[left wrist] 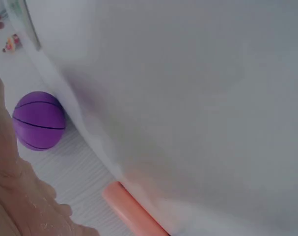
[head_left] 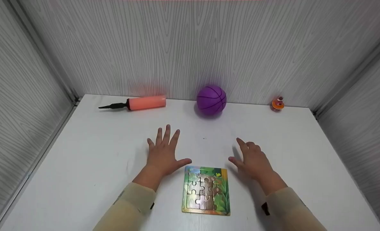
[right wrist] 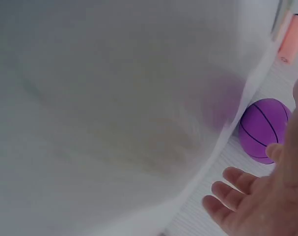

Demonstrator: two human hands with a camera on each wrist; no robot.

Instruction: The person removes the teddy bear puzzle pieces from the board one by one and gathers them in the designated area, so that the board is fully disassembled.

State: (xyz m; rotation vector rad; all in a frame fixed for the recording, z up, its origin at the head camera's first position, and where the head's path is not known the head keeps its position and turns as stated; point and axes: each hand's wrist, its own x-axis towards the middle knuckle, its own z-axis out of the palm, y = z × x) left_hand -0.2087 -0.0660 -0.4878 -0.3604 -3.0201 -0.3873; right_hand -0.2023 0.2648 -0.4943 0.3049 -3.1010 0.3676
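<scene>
A small jigsaw puzzle board (head_left: pixel 206 190) with a green jungle picture lies on the white table (head_left: pixel 80 154) near the front, between my two hands. My left hand (head_left: pixel 163 153) lies flat on the table just left of the board, fingers spread and straight, holding nothing. On the board's right my right hand (head_left: pixel 251 156) hovers with relaxed fingers, also holding nothing. A purple ball (head_left: pixel 211 99) (left wrist: pixel 39 120) (right wrist: pixel 264 129) rests at the back wall beyond both hands.
An orange air pump (head_left: pixel 140 103) (left wrist: pixel 131 209) (right wrist: pixel 292 39) with a black nozzle lies at the back left. A small orange toy figure (head_left: pixel 277 103) (left wrist: pixel 11 43) stands at the back right. Grey panelled walls (head_left: pixel 190 45) close in the table on three sides.
</scene>
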